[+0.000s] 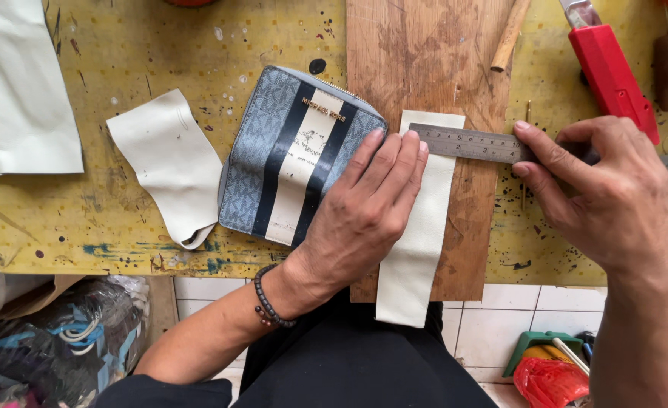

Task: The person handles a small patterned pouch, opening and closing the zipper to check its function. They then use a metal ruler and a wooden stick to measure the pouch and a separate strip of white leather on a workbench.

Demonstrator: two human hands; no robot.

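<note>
1. The left hand (364,211) lies flat, fingers together, pressing a cream strip (418,227) onto a wooden board (424,60); its palm also overlaps a blue striped wallet (296,155).
2. The strip runs down the board's middle and hangs over the desk's (122,45) near edge — limp there, so it looks thin and soft, probably leather, and light.
3. The right hand (613,193) pinches a steel ruler (470,143) with thumb and forefinger, laying it across the strip's top end.
4. Such a strip would likely creep under the ruler; flat pressure close to the ruler's edge holds it best, rather than a pinch.
5. A cream offcut (171,162) lies left of the wallet; a red tool (609,72) lies at the far right corner — its kind is hard to tell.
</note>
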